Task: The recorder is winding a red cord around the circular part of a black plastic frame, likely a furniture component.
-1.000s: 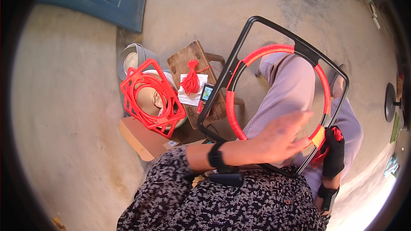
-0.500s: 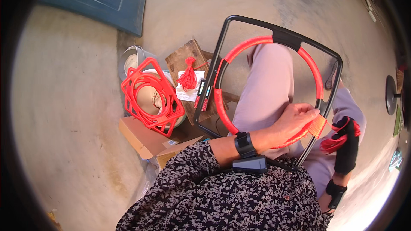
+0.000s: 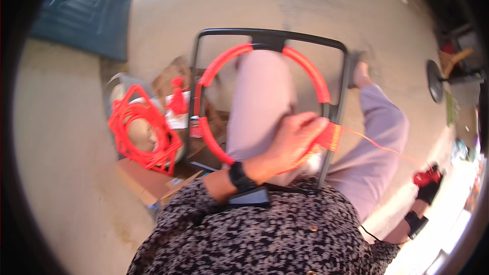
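A black rectangular frame (image 3: 305, 36) with a round ring inside, wrapped in red cord (image 3: 311, 74), rests over my lap. My left hand (image 3: 295, 140), bare, is closed on the ring's lower right part, thumb and fingers pinching beside an orange-red band of cord (image 3: 333, 137) wound there. From this band a thin strand (image 3: 374, 143) runs out to the right, stretched away from the frame. At its far end my right hand (image 3: 430, 188), in a black glove, is closed around a bundle of red cord (image 3: 427, 176); motion blurs its fingers.
On the left, several red plastic frames (image 3: 122, 127) are stacked on a bucket, with a cardboard box (image 3: 137, 178) below. A red cord tassel (image 3: 177, 99) lies on white paper on a wooden stool. A blue door (image 3: 81, 15) stands far left, a black round base (image 3: 434, 81) far right.
My right hand has swung out to the right and away from the frame, drawing the strand long. My left hand keeps its hold. The whole view has shifted, with things appearing further left.
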`<state>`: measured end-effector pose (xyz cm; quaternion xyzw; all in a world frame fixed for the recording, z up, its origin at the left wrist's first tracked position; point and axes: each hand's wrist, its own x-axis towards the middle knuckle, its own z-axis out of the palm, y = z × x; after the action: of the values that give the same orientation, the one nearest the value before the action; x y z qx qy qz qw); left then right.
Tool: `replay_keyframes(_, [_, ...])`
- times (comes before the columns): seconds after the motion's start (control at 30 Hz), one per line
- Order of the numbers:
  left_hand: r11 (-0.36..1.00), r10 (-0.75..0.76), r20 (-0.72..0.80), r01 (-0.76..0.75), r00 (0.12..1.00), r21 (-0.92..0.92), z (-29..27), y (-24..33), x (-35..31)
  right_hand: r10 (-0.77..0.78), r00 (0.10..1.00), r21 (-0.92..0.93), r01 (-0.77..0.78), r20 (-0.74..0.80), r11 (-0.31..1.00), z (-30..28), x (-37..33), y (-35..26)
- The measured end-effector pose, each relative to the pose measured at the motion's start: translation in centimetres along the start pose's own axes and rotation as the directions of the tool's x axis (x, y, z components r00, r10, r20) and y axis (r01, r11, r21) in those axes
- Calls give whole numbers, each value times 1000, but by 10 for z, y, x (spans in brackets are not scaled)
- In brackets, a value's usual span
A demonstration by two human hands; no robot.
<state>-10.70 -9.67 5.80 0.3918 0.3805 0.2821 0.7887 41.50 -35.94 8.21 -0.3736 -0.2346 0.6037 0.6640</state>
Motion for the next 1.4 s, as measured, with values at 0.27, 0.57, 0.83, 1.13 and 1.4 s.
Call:
replay_keyframes(0.27, [947, -162, 136, 193, 977, -258, 4, -3, 4, 498, 850, -634, -482, -171, 604, 238, 95, 139])
replay_keyframes(0.57, [975, -1, 32, 8, 999, -222, 6, -13, 7, 480, 871, -990, 39, 102, 139, 266, 141, 230])
replay_keyframes(0.83, [993, 40, -117, -52, 992, -108, 7, -6, 7, -10, 998, -997, -62, -62, -39, 275, 140, 166])
replay_keyframes(1.13, [955, 288, -135, -295, 948, -40, 12, -3, 10, -159, 767, -757, 536, 621, -372, 341, 170, 201])
replay_keyframes(1.4, [934, -17, -194, -54, 981, -354, 5, -9, 11, -10, 984, -739, -129, -180, 662, 295, 170, 175])
